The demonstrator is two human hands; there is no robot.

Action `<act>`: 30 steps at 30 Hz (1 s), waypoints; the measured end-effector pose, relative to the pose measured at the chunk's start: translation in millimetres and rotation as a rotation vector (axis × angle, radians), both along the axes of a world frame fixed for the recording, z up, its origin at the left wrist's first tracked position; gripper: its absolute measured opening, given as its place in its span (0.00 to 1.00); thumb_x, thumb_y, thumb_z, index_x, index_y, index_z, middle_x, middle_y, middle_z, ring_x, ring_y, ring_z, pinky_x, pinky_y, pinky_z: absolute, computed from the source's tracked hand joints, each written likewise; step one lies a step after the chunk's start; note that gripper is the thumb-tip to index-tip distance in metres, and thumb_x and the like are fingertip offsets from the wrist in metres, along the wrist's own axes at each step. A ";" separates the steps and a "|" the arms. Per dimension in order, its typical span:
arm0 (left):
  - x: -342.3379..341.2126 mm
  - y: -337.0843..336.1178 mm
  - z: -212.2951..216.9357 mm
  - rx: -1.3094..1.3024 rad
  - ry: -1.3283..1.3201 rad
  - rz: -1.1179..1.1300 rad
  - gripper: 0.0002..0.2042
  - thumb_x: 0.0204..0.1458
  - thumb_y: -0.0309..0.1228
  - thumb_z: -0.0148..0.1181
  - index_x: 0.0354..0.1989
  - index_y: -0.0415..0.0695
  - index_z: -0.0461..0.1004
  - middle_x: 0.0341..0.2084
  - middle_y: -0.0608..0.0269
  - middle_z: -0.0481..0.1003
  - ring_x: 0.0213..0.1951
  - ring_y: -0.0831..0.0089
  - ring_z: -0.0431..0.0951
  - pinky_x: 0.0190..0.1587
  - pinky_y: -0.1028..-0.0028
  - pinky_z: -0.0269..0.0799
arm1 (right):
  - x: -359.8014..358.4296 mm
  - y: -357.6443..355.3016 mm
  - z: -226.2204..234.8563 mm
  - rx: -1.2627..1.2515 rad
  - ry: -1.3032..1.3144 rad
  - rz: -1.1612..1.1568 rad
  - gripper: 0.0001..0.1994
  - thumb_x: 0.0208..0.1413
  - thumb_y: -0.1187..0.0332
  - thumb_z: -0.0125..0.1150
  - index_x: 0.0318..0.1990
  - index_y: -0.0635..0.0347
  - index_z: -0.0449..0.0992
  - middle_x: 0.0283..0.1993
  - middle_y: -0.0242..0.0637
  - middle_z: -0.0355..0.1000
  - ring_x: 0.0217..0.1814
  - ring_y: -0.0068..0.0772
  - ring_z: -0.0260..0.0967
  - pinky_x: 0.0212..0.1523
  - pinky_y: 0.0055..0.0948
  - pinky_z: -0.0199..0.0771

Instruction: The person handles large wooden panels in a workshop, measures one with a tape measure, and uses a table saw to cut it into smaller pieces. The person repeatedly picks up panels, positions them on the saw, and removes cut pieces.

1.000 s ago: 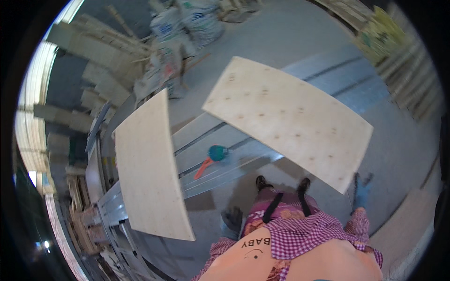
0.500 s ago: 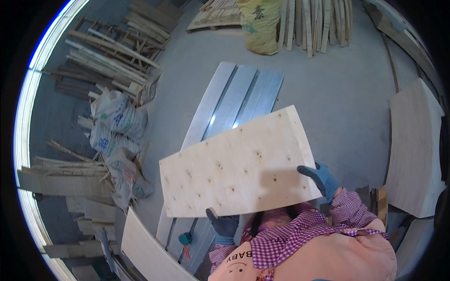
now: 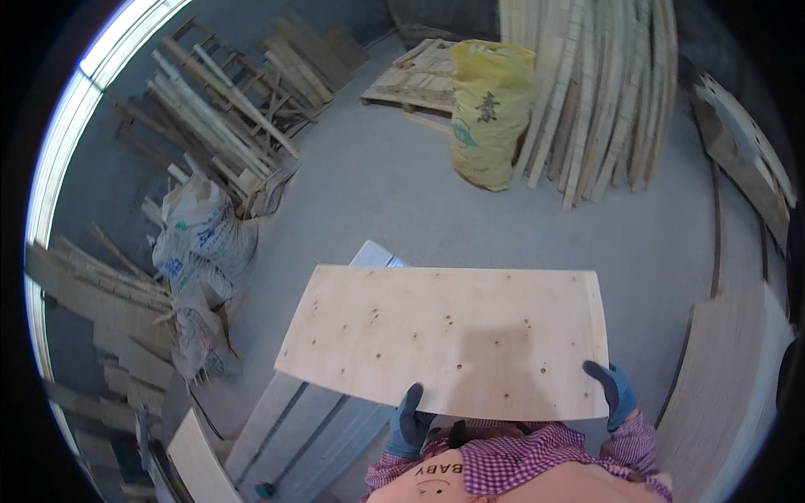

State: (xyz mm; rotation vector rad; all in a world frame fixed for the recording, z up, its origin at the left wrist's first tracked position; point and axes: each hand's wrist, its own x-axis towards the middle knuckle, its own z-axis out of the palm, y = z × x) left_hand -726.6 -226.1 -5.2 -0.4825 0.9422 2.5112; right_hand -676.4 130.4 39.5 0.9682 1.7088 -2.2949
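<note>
A pale rectangular plywood board (image 3: 411, 344), dotted with dark knots, is held up in front of my body. My left hand (image 3: 409, 426), in a blue-grey work glove, grips its near edge with the thumb on top. My right hand (image 3: 616, 392), gloved alike, clasps the right edge close to the near corner, thumb over the top face. The other fingers of both hands are hidden beneath the wood. Below the board, a silvery slatted metal surface (image 3: 289, 419) shows at the left and past the far edge. A small green-and-red item (image 3: 265, 489) lies on it.
Stacked boards (image 3: 713, 369) stand at the right, and a pale panel (image 3: 197, 457) leans at the lower left. White sacks (image 3: 205, 230) and scrap timber (image 3: 222, 109) line the left. Ahead are a yellow sack (image 3: 490, 117), upright wooden strips (image 3: 595, 92) and a pallet (image 3: 415, 80).
The board has swung from a slant to nearly level across my view, its right end coming nearer. My view has tipped up, showing more of the far wall. Both hands keep hold.
</note>
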 end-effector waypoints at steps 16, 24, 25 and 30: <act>0.4 -36.0 -9.0 -0.118 -0.062 0.418 0.17 0.58 0.31 0.52 0.54 0.38 0.68 0.48 0.55 0.72 0.49 0.70 0.74 0.50 0.68 0.75 | -90.7 -38.1 50.2 -0.115 -0.089 0.298 0.22 0.53 0.64 0.58 0.52 0.71 0.69 0.39 0.44 0.76 0.36 0.36 0.76 0.38 0.28 0.78; -68.7 -20.8 28.5 -0.047 -0.141 0.552 0.21 0.55 0.33 0.58 0.55 0.40 0.64 0.49 0.57 0.71 0.49 0.66 0.74 0.49 0.64 0.75 | -224.3 -41.3 63.8 -0.153 -0.187 0.475 0.24 0.54 0.62 0.58 0.54 0.70 0.67 0.43 0.45 0.75 0.39 0.33 0.76 0.40 0.28 0.77; -78.2 -25.8 35.5 -0.078 -0.152 0.529 0.22 0.54 0.33 0.60 0.56 0.40 0.65 0.49 0.57 0.70 0.49 0.66 0.74 0.49 0.63 0.74 | -242.4 -40.3 64.5 -0.116 -0.204 0.496 0.25 0.54 0.62 0.58 0.54 0.70 0.67 0.44 0.46 0.75 0.39 0.34 0.76 0.40 0.28 0.77; -118.6 -28.2 38.2 -0.129 -0.267 0.597 0.22 0.50 0.36 0.64 0.50 0.36 0.71 0.44 0.58 0.73 0.43 0.67 0.76 0.43 0.67 0.75 | -295.7 -34.7 28.3 -0.228 -0.194 0.598 0.26 0.54 0.65 0.56 0.59 0.68 0.62 0.51 0.48 0.71 0.48 0.42 0.73 0.49 0.37 0.75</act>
